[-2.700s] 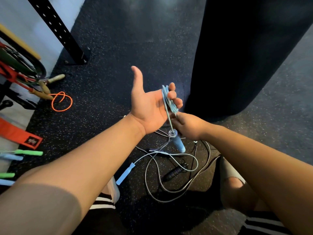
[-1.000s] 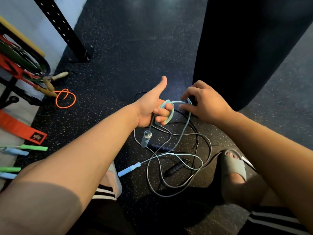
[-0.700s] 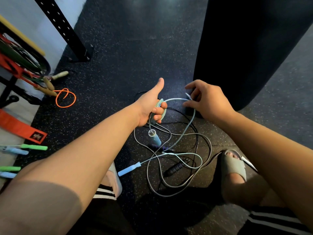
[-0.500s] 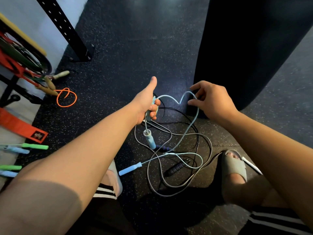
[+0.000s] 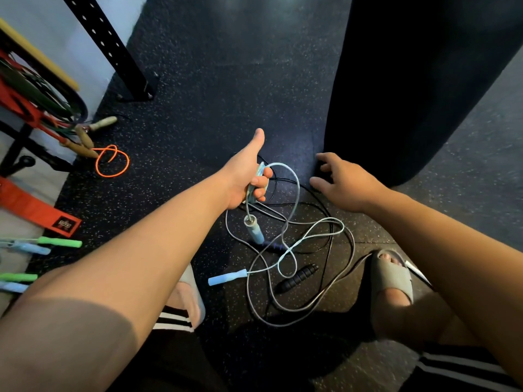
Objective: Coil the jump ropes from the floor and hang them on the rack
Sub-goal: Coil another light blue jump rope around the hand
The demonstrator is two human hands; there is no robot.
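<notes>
My left hand (image 5: 249, 176) grips a small coil of the light blue jump rope (image 5: 294, 193), thumb stuck out. One blue handle (image 5: 254, 233) dangles below that hand. The other blue handle (image 5: 227, 277) lies on the floor, and the loose blue cord loops between them. My right hand (image 5: 343, 183) hovers to the right with fingers spread and holds nothing. A black jump rope with a ribbed handle (image 5: 297, 278) lies tangled under the blue cord. The rack (image 5: 34, 89) with hung bands stands at the far left.
A big black punching bag (image 5: 418, 80) stands just behind my right hand. A black perforated post (image 5: 113, 49) is bolted at upper left. An orange rope (image 5: 113, 162) with wooden handles, a red strap (image 5: 36, 210) and green and blue handles (image 5: 56, 242) lie left. My sandalled feet flank the tangle.
My right hand has let go of the blue cord and opened, moving slightly right and down. The loop it held now sags from my left hand, which keeps its grip.
</notes>
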